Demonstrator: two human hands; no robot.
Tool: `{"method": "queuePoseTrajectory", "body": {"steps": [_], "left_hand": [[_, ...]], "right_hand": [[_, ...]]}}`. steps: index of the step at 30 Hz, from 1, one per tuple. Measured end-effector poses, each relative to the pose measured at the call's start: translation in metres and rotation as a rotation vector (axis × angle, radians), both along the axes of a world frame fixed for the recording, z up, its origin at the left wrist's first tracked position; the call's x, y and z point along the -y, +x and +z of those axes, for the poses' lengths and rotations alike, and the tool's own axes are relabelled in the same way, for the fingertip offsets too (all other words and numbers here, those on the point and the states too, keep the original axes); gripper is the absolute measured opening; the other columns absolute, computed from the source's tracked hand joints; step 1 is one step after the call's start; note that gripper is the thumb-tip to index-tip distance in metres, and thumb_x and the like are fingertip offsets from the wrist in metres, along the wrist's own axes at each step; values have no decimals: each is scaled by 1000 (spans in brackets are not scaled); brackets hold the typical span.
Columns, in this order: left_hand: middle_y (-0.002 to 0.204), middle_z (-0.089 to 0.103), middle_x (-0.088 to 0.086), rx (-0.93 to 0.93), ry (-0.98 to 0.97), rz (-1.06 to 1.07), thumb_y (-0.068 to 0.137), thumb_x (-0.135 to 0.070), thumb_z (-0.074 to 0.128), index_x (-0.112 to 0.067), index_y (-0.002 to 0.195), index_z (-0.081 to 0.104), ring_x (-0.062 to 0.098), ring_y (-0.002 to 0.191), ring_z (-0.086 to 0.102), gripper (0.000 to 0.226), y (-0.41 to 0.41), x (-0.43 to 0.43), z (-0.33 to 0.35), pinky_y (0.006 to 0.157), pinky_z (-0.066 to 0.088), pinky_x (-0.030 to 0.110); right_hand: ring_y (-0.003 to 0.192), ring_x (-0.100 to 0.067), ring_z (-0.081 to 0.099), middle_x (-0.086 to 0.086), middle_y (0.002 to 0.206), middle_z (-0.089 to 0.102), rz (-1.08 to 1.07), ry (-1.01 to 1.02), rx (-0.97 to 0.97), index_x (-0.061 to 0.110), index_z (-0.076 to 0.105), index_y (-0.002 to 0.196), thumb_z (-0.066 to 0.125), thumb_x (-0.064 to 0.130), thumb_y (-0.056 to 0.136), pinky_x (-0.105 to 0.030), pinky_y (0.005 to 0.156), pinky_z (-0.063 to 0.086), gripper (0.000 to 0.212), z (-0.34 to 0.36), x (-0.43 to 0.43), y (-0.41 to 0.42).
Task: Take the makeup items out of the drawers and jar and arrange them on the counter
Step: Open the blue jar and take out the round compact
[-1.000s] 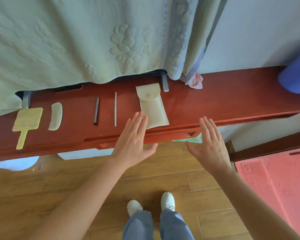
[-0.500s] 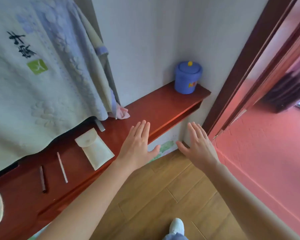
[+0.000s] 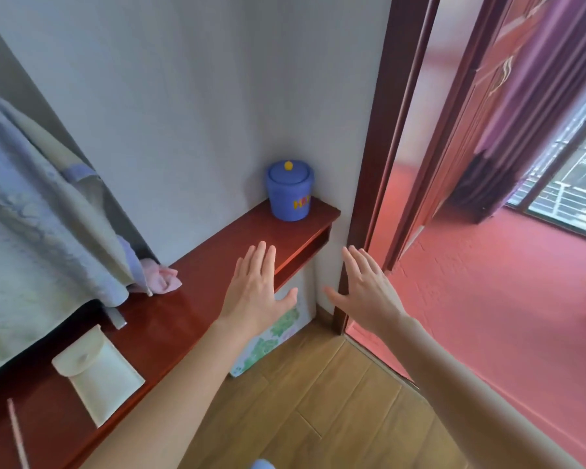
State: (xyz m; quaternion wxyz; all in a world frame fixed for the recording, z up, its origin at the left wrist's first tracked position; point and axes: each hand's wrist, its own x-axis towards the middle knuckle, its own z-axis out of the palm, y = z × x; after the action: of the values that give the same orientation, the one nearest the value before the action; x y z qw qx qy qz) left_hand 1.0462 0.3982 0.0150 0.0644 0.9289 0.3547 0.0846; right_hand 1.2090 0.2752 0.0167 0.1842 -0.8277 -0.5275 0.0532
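- Blue round jar [image 3: 290,191] with a lid and a yellow knob stands at the far end of the glossy red-brown wooden counter [image 3: 197,299], beside the wall.
- It is probably light and rigid, with smooth sides (perhaps slippery). Steady the body and lift the lid by its knob.
- Left hand [image 3: 256,296] and right hand [image 3: 366,292] hover flat, fingers straight and empty, short of the jar.
- The jar's contents are hidden, and I cannot make out the drawers.
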Motion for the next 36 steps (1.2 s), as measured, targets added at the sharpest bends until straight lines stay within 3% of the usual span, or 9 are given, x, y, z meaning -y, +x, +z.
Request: {"method": "queuePoseTrajectory", "body": {"steps": [3, 7, 12, 15, 19, 23, 28, 32, 36], "left_hand": [[156, 15, 14, -10, 28, 12, 77, -59, 27, -4, 147, 15, 28, 144, 11, 90, 12, -12, 1, 116, 11, 40], [153, 23, 17, -13, 36, 21, 74, -60, 22, -1, 145, 21, 31, 142, 17, 92, 25, -39, -2, 115, 17, 43], [152, 22, 18, 1, 31, 43, 83, -52, 43, -1, 145, 20, 31, 142, 19, 85, 43, -89, -8, 116, 20, 44], [151, 25, 19, -8, 42, 55, 81, -56, 35, 0, 145, 20, 33, 140, 22, 87, 56, -126, -8, 115, 22, 44], [151, 24, 19, -3, 32, 49, 85, -51, 47, 0, 145, 19, 35, 140, 22, 84, 74, -168, -6, 115, 23, 45], [148, 32, 19, -6, 29, 27, 82, -56, 37, 1, 143, 26, 36, 137, 28, 84, 89, -198, -6, 112, 28, 47], [151, 26, 17, 9, -3, 25, 86, -48, 51, -1, 145, 21, 31, 141, 21, 81, 106, -224, -7, 115, 20, 42], [146, 35, 20, 8, -16, 52, 84, -46, 55, 2, 142, 29, 35, 137, 30, 80, 116, -242, -12, 112, 27, 46], [147, 35, 20, 35, -29, 64, 85, -45, 54, 1, 142, 29, 35, 137, 31, 77, 126, -255, -18, 112, 27, 46]], "right_hand": [[145, -23, 7, -8, 156, 16, 10, -16, 13, 9, 14, 148, 47, 49, 89, -32, 116, 7, 79, -2, -13, 13], [145, -23, 7, -8, 157, 16, 27, -33, -2, 9, 13, 148, 47, 51, 88, -34, 117, 8, 80, -5, -42, 27], [145, -23, 11, -9, 155, 20, 44, -23, 38, 9, 16, 148, 49, 53, 86, -35, 118, 12, 82, -8, -97, 50], [144, -23, 12, -10, 155, 21, 42, -16, 62, 8, 17, 147, 50, 54, 86, -34, 118, 12, 83, -6, -135, 65], [143, -24, 17, -11, 153, 26, 36, -5, 69, 7, 22, 146, 53, 51, 85, -35, 117, 16, 82, -3, -180, 85], [142, -24, 21, -11, 151, 30, 18, 13, 44, 7, 24, 145, 54, 51, 84, -34, 115, 19, 81, 0, -214, 98], [144, -19, 13, -4, 156, 20, 58, -54, -17, 12, 14, 148, 49, 51, 88, -33, 113, 19, 80, -1, -249, 112], [144, -20, 14, -6, 155, 21, 96, -57, -21, 11, 15, 148, 50, 49, 88, -34, 111, 24, 80, -9, -281, 131], [134, -26, 32, -11, 146, 37, 140, -37, -12, 7, 26, 145, 51, 39, 92, -32, 106, 30, 67, -14, -310, 152]]}}
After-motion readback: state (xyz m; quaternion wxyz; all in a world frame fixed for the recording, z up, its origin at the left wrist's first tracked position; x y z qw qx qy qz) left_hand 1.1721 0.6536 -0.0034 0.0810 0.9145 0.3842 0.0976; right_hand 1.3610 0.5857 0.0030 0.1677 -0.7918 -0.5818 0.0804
